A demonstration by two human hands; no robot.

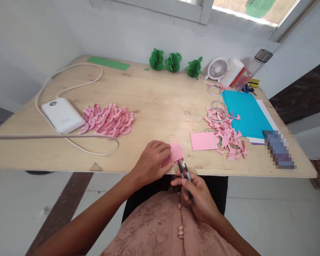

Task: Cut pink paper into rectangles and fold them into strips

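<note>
My left hand [155, 160] is closed on a small pink piece of paper [176, 152] at the table's front edge. In my right hand [198, 193] is a pair of scissors [185, 174], blades pointing up and away from me, their tips at the paper's lower right corner. Whether the blades touch the paper I cannot tell. Beyond the scissors, to the right, a pink paper rectangle [204, 141] lies flat. Its right end meets a heap of pink paper scraps [229, 137]. A pile of curved pink paper cutouts [109, 119] lies to the left.
A white power bank [62, 114] with a looping white cable [106, 153] occupies the left side. Green paper shapes [173, 62] stand along the wall, beside a small fan [218, 68] and a bottle [252, 69]. Blue sheets [248, 113] and a blurred phone-like object [279, 149] lie at right.
</note>
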